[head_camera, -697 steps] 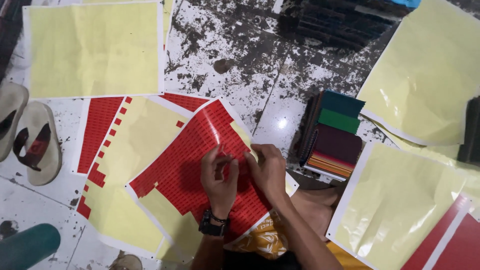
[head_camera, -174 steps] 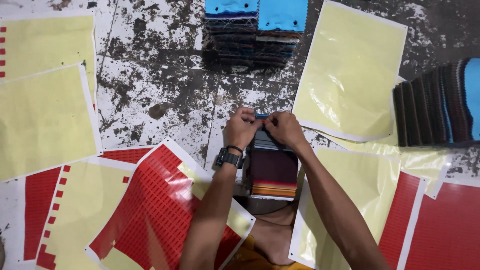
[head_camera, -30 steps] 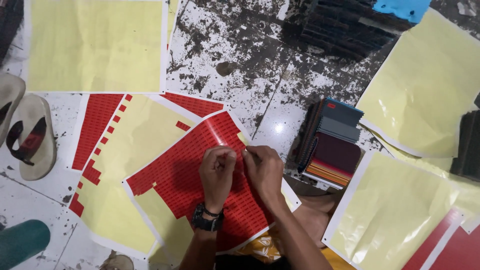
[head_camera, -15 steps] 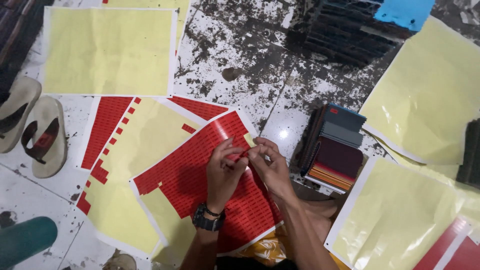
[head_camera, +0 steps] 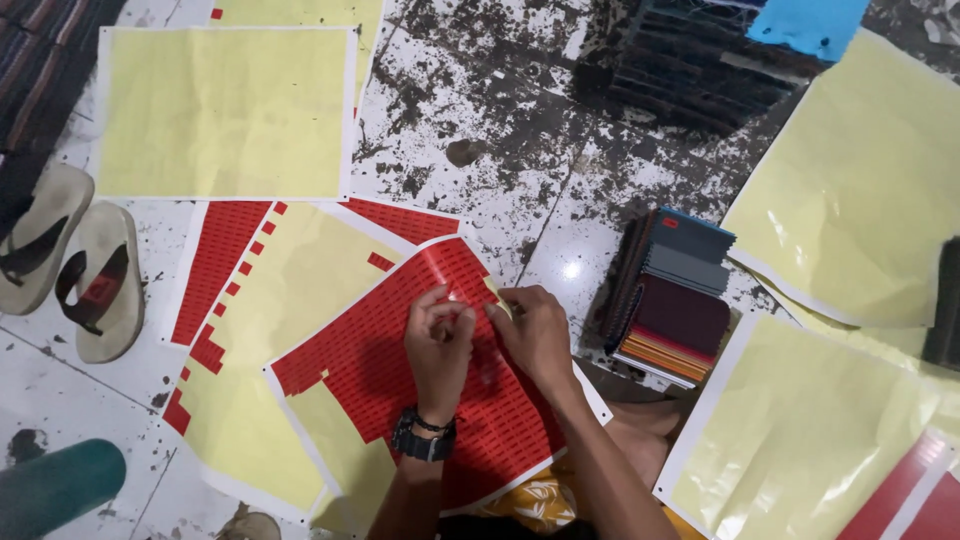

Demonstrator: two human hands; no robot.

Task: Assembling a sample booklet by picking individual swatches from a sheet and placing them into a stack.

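Sticker sheet, red with rows of small labels on a yellow backing, lies tilted on the floor right in front of the person, partly over their lap. Both hands meet at its upper corner. The left hand, with a dark watch on its wrist, has its fingertips pinched together on the red surface. The right hand is curled beside it, fingers closed on a small bit at the sheet's edge; what exactly it pinches is too small to tell. The two hands are touching or nearly so.

Under this sheet lies a second sheet, mostly bare yellow with red labels left only along its left side and top. Above that, a fully peeled yellow sheet lies flat. To the right of the hands stands a stack of fabric swatches, dark blue, grey, maroon and striped, just beside the sticker sheet's corner. More yellow sheets lie at the right, one overlapping another, with red sheets at the bottom right corner. A dark pile topped with blue cloth sits at the top. Two sandals rest at the left edge, and a green roll lies at the bottom left. The floor is pale and heavily stained with dark marks.
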